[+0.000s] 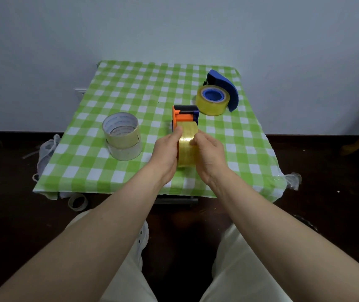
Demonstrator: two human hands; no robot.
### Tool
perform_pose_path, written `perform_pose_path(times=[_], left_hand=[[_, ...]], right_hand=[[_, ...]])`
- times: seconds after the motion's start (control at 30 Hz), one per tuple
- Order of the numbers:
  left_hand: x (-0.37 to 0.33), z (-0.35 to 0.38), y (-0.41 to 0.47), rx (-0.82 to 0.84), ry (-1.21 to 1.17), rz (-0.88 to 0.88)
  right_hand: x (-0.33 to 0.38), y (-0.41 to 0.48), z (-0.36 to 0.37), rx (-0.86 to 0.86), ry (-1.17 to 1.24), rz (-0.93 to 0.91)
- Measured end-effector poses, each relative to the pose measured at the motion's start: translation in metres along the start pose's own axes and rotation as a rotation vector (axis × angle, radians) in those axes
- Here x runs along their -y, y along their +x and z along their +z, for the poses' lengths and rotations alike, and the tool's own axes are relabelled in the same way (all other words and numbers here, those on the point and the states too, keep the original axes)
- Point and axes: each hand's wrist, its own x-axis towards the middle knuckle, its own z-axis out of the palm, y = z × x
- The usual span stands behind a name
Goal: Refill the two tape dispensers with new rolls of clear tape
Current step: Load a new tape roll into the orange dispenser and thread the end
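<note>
An orange and dark blue tape dispenser [185, 115] stands in the middle of the table with a yellowish clear tape roll [187, 147] in it. My left hand [166, 153] grips the roll's left side, thumb on top of the tape. My right hand [209, 156] holds the roll's right side, fingertips on its top. At the back right a blue tape dispenser [224, 87] lies on its side with a yellowish roll [213, 102] on its blue hub. Two pale tape rolls [122, 136] are stacked at the left.
The small table carries a green and white checked cloth [130, 92] and stands against a pale wall. An empty tape core [78, 202] lies on the dark floor under the front left corner, with a white bag [47, 152] beside the table's left edge.
</note>
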Motion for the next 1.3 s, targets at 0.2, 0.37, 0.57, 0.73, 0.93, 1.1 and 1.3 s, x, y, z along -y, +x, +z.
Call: perform_pose_path(times=[0.2, 0.37, 0.57, 0.73, 0.93, 1.1, 1.3], left_hand=[[0.000, 0.002, -0.002, -0.012, 0.008, -0.012], [-0.002, 0.002, -0.003, -0.029, 0.001, -0.017], [-0.001, 0.003, -0.004, -0.045, 0.012, -0.021], [-0.002, 0.003, -0.003, -0.055, 0.007, -0.032], [-0.001, 0.003, -0.005, -0.035, 0.008, -0.021], [-0.002, 0.002, -0.005, -0.030, 0.021, -0.009], [-0.001, 0.002, -0.008, -0.010, -0.002, -0.006]], right_hand=[[0.000, -0.003, 0.001, 0.049, -0.028, -0.015], [-0.002, -0.001, 0.007, 0.004, -0.146, -0.033], [-0.002, -0.004, 0.001, 0.048, -0.138, -0.031], [0.000, -0.001, 0.007, -0.006, -0.147, -0.012], [0.002, -0.001, -0.003, 0.030, 0.030, 0.049], [0.003, 0.004, -0.004, 0.011, 0.057, 0.081], [0.001, 0.003, -0.006, 0.020, 0.009, 0.063]])
